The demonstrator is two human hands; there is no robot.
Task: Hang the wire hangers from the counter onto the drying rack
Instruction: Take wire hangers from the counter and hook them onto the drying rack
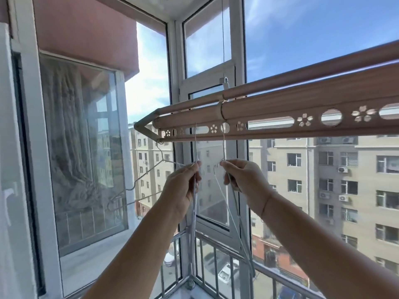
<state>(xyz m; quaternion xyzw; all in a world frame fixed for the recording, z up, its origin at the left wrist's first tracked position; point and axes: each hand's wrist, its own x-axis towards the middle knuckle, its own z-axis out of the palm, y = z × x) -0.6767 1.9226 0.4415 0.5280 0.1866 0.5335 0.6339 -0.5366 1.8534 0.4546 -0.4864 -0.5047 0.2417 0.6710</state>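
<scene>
Beneath the drying rack [280,117] at the balcony window [237,61], left hand [181,186] and right hand [246,182] each pinching a wire hanger [224,145].

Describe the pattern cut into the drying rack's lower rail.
Flower cut-outs, round holes and long slots in the pinkish-tan rail; head view.

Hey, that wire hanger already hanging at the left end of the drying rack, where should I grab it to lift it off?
Pinch the hanger at its neck, just under the hook, coming from below on the right. The shoulder wires join into one stem there, so it likely won't swing, and the hook on the drying rack lifts straight up.
</scene>
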